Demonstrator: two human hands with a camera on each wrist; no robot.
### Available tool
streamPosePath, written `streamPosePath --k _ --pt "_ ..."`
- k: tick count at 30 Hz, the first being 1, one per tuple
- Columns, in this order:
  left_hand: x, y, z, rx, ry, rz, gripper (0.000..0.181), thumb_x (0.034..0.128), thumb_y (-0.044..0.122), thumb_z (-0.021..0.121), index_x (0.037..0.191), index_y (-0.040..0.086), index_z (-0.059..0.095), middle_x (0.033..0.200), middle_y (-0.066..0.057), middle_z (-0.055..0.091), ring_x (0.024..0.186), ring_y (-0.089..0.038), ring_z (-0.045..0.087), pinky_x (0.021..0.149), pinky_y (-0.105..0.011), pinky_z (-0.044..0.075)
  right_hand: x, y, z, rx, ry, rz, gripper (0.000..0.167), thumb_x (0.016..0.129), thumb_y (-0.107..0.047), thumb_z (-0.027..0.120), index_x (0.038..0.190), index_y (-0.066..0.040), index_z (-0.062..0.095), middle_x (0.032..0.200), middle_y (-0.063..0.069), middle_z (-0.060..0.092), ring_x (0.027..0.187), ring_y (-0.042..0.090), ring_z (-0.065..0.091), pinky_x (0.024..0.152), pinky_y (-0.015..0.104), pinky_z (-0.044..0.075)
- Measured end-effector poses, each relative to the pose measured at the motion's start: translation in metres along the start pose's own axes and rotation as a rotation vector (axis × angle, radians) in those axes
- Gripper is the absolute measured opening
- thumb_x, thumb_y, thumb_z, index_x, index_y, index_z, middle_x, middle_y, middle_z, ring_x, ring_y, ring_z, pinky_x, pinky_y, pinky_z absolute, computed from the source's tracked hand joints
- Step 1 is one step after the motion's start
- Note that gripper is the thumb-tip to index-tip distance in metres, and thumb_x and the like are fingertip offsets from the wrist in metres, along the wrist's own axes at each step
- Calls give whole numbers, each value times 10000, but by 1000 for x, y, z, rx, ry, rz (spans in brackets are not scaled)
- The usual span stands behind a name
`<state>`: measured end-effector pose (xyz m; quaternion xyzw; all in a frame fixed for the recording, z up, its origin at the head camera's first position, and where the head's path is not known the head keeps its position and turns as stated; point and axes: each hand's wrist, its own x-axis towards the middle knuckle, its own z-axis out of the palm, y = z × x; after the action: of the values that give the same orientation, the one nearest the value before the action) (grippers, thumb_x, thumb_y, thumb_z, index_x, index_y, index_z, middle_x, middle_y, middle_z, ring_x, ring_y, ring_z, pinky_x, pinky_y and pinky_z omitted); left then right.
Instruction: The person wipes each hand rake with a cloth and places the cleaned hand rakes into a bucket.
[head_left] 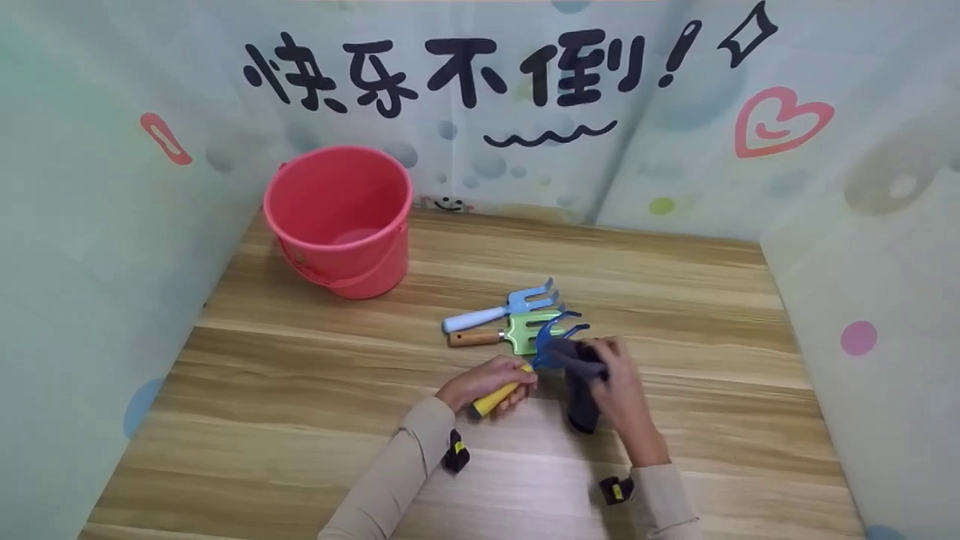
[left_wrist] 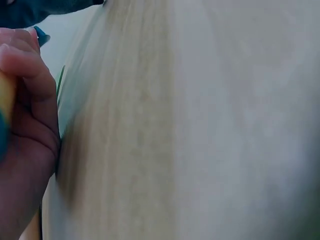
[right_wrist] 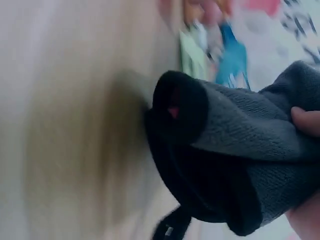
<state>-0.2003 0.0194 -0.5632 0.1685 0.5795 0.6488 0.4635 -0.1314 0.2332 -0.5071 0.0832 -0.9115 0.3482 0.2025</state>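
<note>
In the head view my left hand [head_left: 501, 380] grips the yellow handle [head_left: 495, 400] of a blue hand fork [head_left: 546, 346], its tines pointing up and right. My right hand [head_left: 621, 382] holds a dark grey cloth [head_left: 581, 397] against the fork's head, covering part of it. The right wrist view shows the cloth [right_wrist: 250, 125] folded, with black edging and an opening. A green fork [head_left: 520, 334] with a brown wooden handle and a light blue fork [head_left: 517, 304] lie side by side just behind. The left wrist view shows my curled fingers [left_wrist: 30, 70] round the yellow handle [left_wrist: 7, 97].
A pink bucket [head_left: 382, 262] with its handle hanging down stands at the back left of the wooden table [head_left: 300, 375]. Printed fabric walls [head_left: 862, 247] enclose the table at the back and both sides.
</note>
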Motion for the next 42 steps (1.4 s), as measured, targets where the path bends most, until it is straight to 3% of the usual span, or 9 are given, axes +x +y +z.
streamPosePath --k 4,9,16,20,23,24,26,32,42 --pt "0 -1 0 55 0 14 175 946 222 478 840 85 495 528 36 424 369 -55 396 358 -191 368 -1 -9 24 -17 -29 -75 534 651 192 590 1102 -89 639 990 140 533 911 283 560 795 444 504" --pt "0 -3 1 149 35 59 319 967 213 434 667 106 425 477 44 371 348 -64 366 354 -205 355 0 -15 43 -52 -37 -119 489 710 138 627 1126 -120 633 987 123 543 909 254 558 777 418 513" --pt "-2 -3 3 213 53 76 343 969 207 429 642 103 420 451 48 366 336 -56 359 349 -211 357 7 -11 52 -106 -34 -137 505 677 154 630 1106 -112 638 953 114 546 848 253 571 726 409 521" --pt "-4 -3 2 204 78 56 187 959 195 418 957 123 591 450 58 362 340 -48 346 350 -204 339 13 -7 55 -97 15 -129 531 636 191 572 1067 -106 663 924 111 555 805 259 582 682 410 519" --pt "-6 -3 1 183 94 47 310 966 206 430 1264 198 515 447 47 362 336 -63 337 339 -220 336 15 -4 58 -103 42 -118 527 632 199 550 1053 -94 670 915 118 557 790 265 578 671 409 518" --pt "-6 -3 1 190 90 47 313 968 216 432 1265 167 517 448 45 363 338 -66 339 341 -224 340 16 -3 58 -111 53 -112 517 633 199 549 1045 -88 672 915 120 560 792 267 578 672 412 517" --pt "-5 -3 1 200 86 47 276 972 232 437 1193 104 542 448 42 366 344 -74 342 345 -232 346 16 -1 60 -132 72 -97 499 639 197 552 1034 -81 674 917 121 564 804 268 577 676 415 516" --pt "-1 -2 3 208 107 35 167 967 236 455 961 89 533 463 39 378 352 -88 356 345 -245 365 19 -1 62 -208 125 -77 428 652 158 603 997 -87 672 920 122 562 827 277 572 644 439 519" --pt "2 0 7 256 102 36 191 973 200 435 860 49 465 472 44 386 352 -81 363 335 -250 364 23 6 57 -307 155 -11 378 652 125 620 969 -80 629 907 160 532 798 319 546 582 479 503"
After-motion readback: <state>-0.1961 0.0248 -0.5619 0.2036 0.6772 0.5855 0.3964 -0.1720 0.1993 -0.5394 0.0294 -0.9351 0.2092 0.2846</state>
